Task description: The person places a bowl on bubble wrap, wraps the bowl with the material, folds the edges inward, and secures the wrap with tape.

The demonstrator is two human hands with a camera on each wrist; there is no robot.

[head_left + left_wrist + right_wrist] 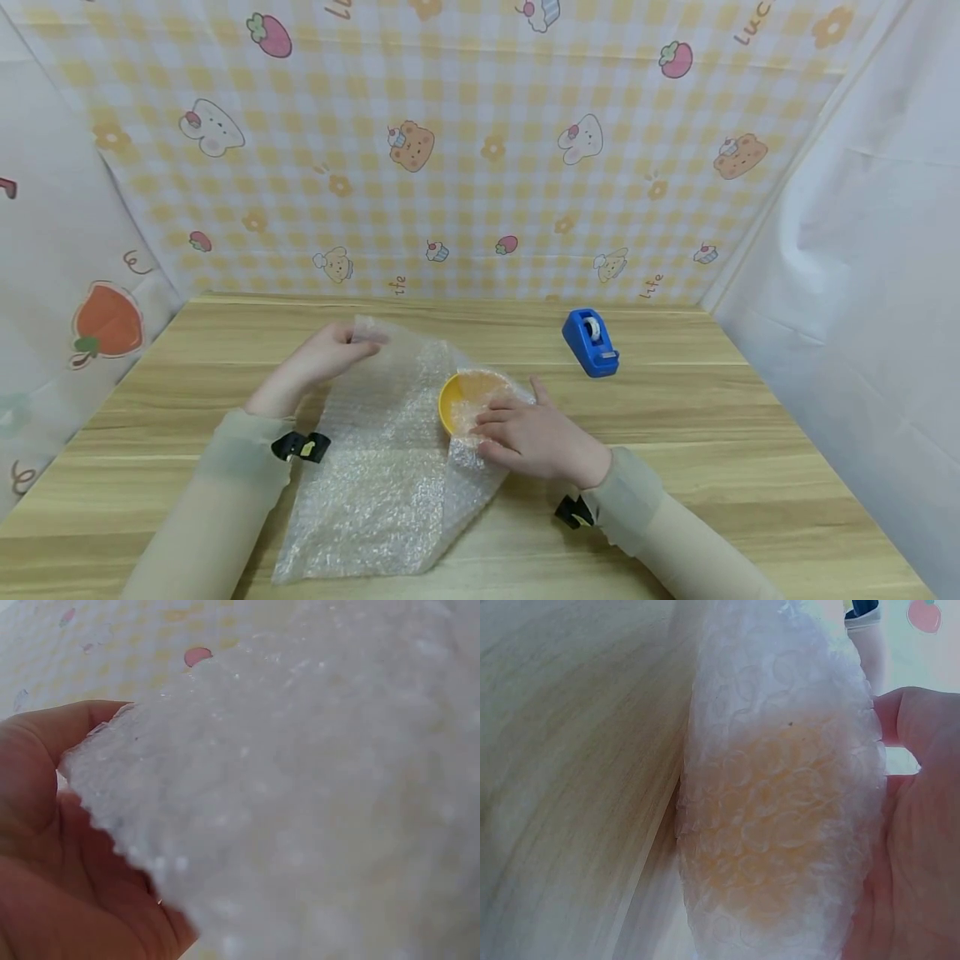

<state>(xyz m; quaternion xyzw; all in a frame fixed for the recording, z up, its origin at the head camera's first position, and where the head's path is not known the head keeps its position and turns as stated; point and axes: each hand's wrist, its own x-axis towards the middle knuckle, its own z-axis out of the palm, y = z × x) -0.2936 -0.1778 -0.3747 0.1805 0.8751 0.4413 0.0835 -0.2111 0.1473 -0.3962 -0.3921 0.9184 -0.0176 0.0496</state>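
Note:
A sheet of clear bubble wrap (375, 500) lies spread on the table, its right part folded over a yellow bowl (448, 402). The bowl's left rim shows bare, and the rest is seen through the wrap. At the sheet's far left corner my left hand (333, 350) pinches the edge, which is raised in the left wrist view, where the wrap (300, 787) hides some fingers. With fingers spread and fairly straight, my right hand (536, 437) presses the folded flap onto the bowl. In the right wrist view the bowl's yellow shows through the bubbles (772, 817).
A blue tape dispenser (592, 346) with a roll of tape stands at the back right of the wooden table (712, 433). Behind the table hangs a yellow checked cloth (465, 192), and white cloths hang at both sides. Each wrist bears a black strap.

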